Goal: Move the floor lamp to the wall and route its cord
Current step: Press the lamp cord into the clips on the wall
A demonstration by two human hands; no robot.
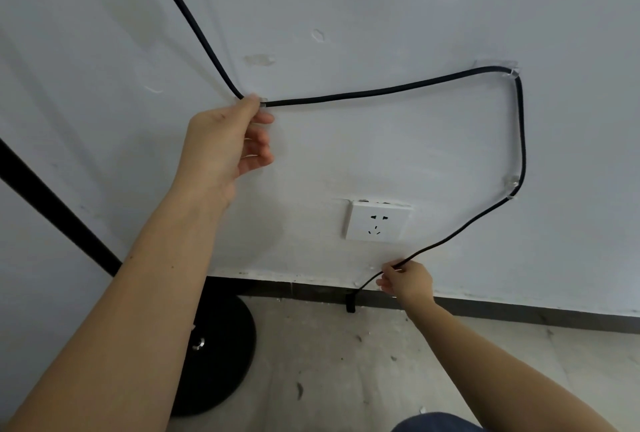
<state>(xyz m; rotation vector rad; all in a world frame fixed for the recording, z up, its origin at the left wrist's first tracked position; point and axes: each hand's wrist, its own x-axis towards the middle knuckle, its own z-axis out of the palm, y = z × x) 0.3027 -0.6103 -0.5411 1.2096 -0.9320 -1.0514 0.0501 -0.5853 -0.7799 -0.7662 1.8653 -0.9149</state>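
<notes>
Head cam: left hand [225,141] pinches cord [374,91] at a wall clip [262,101]; right hand [407,281] pinches it below the socket [379,220]. Lamp base [221,355] is near the wall. Risk: a hard pull could pop the adhesive clips, esp. the corner clip [512,72].

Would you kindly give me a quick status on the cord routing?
Left hand pressing thin black cord at a clear wall clip. Right hand pinching cord low. Plug hangs unplugged under white wall socket. Nothing obstructing.

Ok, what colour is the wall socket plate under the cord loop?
White, the wall socket plate shows clearest in the head view.
</notes>
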